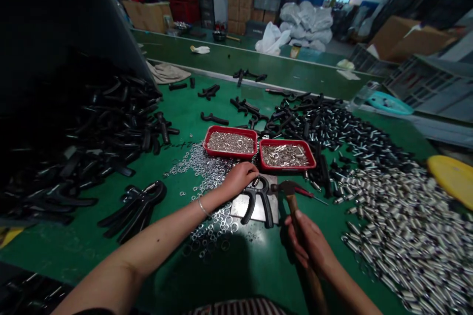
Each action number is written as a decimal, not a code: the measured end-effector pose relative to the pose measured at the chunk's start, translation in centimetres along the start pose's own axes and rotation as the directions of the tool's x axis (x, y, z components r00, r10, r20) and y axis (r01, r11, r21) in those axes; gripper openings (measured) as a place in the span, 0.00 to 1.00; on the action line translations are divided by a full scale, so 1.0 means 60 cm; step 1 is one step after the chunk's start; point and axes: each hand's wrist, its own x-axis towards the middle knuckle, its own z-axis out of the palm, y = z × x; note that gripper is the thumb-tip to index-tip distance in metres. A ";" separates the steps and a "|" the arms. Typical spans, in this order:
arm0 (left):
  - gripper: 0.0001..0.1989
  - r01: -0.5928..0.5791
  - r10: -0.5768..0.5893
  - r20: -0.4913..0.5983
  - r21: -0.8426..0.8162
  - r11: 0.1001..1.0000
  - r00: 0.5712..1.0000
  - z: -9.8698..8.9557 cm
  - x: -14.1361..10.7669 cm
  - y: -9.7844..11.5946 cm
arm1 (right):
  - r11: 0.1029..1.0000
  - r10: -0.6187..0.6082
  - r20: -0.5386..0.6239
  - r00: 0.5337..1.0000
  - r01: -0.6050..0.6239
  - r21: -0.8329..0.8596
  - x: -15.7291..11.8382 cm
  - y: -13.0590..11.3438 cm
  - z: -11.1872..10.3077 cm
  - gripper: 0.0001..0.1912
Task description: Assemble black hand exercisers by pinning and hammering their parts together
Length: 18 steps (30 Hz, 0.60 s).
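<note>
A black plastic spring clamp (266,206) lies on a square metal plate (239,206), its two handles pointing towards me. My left hand (239,177) has its fingers closed at the clamp's head; any small part under the fingertips is hidden. In my right hand (310,238) is a hammer (291,202), gripped by its wooden handle, with the head just right of the clamp. A red-handled screwdriver (306,193) lies beyond the hammer head. Behind the plate stand two red trays, one (205,143) holding tiny metal parts, the other (314,163) metal pins.
Loose metal rings (210,172) spread left of the plate. Metal springs (410,231) are heaped at right, with black-ended screws (343,125) behind them. Black clamp parts (118,123) spill from a large bin (107,5) at left. Several assembled clamps (136,206) lie nearer me.
</note>
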 end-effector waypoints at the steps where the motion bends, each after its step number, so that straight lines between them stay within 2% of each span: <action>1: 0.07 0.007 -0.007 0.000 0.007 1.000 1.000 0.003 0.002 -0.003 | 1.000 -0.011 0.000 1.000 0.011 -0.009 0.001 0.003 -0.002 0.23; 6: 0.06 0.007 -0.009 0.017 0.078 0.997 1.000 0.008 -0.001 -0.002 | 1.000 -0.017 0.002 1.000 0.017 -0.018 0.007 0.012 -0.011 0.22; 8: 0.07 -0.034 0.032 0.014 0.182 0.983 0.999 0.009 -0.007 0.003 | 0.999 -0.018 0.007 1.000 0.018 -0.032 0.006 0.014 -0.011 0.23; 10: 0.09 -0.138 0.135 0.032 0.358 0.924 0.990 0.011 -0.012 0.008 | 0.997 -0.023 0.008 1.000 0.024 -0.069 0.004 0.014 -0.011 0.23; 12: 0.11 -0.271 0.254 0.105 0.508 0.818 0.962 0.013 -0.014 0.009 | 0.990 -0.055 0.005 0.998 0.055 -0.134 0.002 0.008 -0.014 0.23; 14: 0.12 -0.351 0.309 0.171 0.554 0.755 0.936 0.013 -0.015 0.007 | 0.966 -0.104 0.014 0.994 0.105 -0.236 0.003 -0.007 -0.019 0.22; 16: 0.11 -0.331 0.286 0.167 0.517 0.789 0.944 0.009 -0.016 0.006 | 0.906 -0.139 0.037 0.990 0.142 -0.399 0.008 -0.034 -0.025 0.20; 18: 0.11 -0.241 0.222 0.095 0.443 0.863 0.970 0.003 -0.025 0.009 | 0.790 -0.190 0.072 0.979 0.196 -0.581 0.013 -0.070 -0.027 0.19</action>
